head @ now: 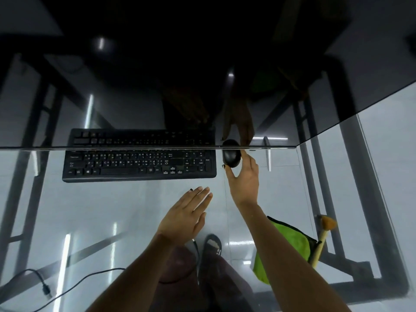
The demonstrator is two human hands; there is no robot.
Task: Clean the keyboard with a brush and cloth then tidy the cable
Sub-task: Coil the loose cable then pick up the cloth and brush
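Right hand (244, 176) reaches toward the far edge of the glass tabletop (112, 210) and grasps a small black oval mouse (231, 156), thumb on its left flank and fingers curled round its right. The mouse sits just beside the right end of the black full-size keyboard (139, 163), so the likely purpose is to shift it aside and free room around the keys before cleaning; that is a judgement, not something shown. Left hand (186, 212) is released, fingers straight and together, palm down near the tabletop's middle, short of the keyboard's front edge, grasping nothing; whether it touches the glass cannot be told.

The keyboard lies square to the far edge, part of it mirrored in a dark glossy panel behind. Both cleaning tools wait untouched near the right front corner: a bright green microfibre cloth (290, 244), folded and partly hidden by the right forearm, and just beside it a wooden-handled brush with tan bristles (324, 235), bristles pointing away from the person. A thin black cable with a plug end (46, 289) trails loose along the front left corner, not yet tidied.
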